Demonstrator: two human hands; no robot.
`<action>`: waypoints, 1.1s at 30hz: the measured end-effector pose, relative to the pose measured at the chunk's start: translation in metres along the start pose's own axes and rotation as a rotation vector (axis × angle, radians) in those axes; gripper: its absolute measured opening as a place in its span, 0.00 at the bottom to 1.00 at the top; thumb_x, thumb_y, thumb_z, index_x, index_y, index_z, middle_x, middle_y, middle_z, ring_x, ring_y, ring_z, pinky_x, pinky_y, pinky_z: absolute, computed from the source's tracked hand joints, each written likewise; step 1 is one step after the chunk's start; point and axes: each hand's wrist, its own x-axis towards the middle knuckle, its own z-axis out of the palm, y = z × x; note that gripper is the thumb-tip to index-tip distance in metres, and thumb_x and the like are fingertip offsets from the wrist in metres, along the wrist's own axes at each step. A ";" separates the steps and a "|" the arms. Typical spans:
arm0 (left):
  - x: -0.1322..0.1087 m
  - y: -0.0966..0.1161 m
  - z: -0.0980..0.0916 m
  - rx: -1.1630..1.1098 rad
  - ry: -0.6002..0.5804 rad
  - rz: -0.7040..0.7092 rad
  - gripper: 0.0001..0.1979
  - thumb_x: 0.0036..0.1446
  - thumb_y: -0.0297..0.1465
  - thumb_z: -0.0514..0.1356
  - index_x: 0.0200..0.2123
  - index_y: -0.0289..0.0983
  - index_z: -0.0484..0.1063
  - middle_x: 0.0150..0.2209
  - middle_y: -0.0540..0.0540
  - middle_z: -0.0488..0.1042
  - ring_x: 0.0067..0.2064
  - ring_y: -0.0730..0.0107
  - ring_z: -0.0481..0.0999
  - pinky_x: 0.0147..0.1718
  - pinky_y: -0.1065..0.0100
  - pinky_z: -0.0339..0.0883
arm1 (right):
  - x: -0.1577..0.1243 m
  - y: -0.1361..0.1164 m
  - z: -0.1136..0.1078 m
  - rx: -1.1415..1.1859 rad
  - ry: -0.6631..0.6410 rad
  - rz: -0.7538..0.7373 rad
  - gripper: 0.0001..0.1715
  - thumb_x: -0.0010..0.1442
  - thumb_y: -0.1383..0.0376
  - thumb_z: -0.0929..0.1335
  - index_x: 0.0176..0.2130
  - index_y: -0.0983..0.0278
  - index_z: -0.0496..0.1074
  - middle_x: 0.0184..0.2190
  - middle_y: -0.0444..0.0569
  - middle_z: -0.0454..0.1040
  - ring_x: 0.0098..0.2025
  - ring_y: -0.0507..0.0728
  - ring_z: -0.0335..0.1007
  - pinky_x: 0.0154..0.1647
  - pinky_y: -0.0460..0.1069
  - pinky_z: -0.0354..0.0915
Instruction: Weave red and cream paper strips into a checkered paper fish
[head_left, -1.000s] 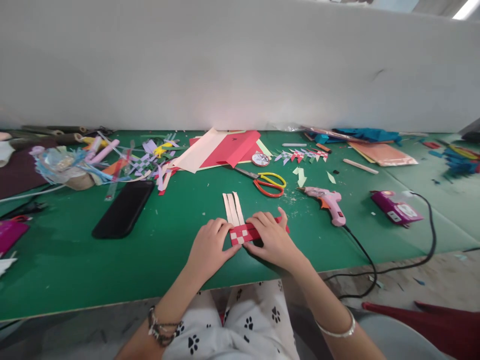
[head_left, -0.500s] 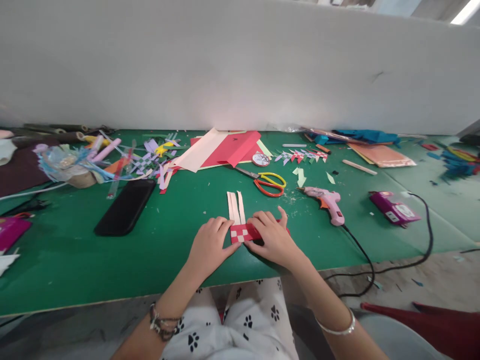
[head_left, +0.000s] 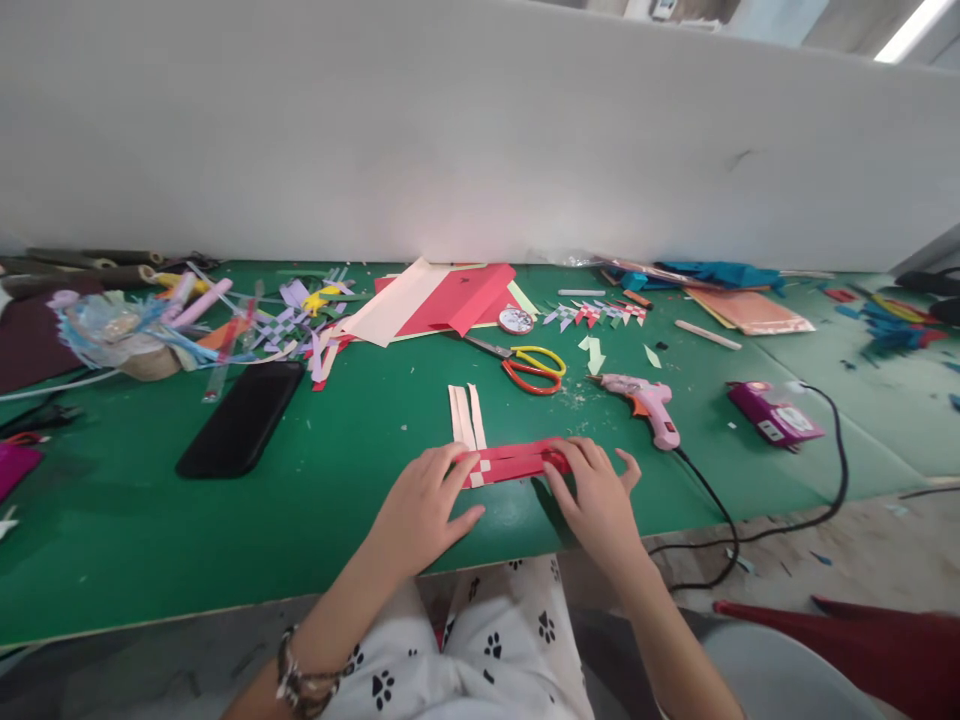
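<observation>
Head view: the left hand (head_left: 420,505) lies flat and open, fingertips pressing the left end of the red and cream paper weave (head_left: 510,463). The right hand (head_left: 600,500) bends its fingers over the right end; I cannot tell if they pinch. A glue gun (head_left: 646,402) lies past those fingers.

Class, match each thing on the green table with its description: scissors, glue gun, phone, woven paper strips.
Things:
1. scissors
2. glue gun
3. phone
4. woven paper strips

Descriptions:
A. pink, nozzle pointing left
B. red and cream, touched at its ends by the left hand and right hand
C. one yellow handle and one orange-red handle
D. black, lying flat

Pairs: 1-C, 2-A, 3-D, 4-B
</observation>
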 end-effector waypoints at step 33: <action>0.002 0.028 0.007 0.070 -0.107 -0.075 0.18 0.53 0.33 0.55 0.47 0.32 0.65 0.38 0.40 0.70 0.39 0.57 0.68 0.33 0.59 0.66 | 0.010 0.001 0.009 0.538 0.003 0.187 0.15 0.55 0.64 0.56 0.38 0.64 0.66 0.36 0.53 0.72 0.39 0.57 0.68 0.41 0.52 0.63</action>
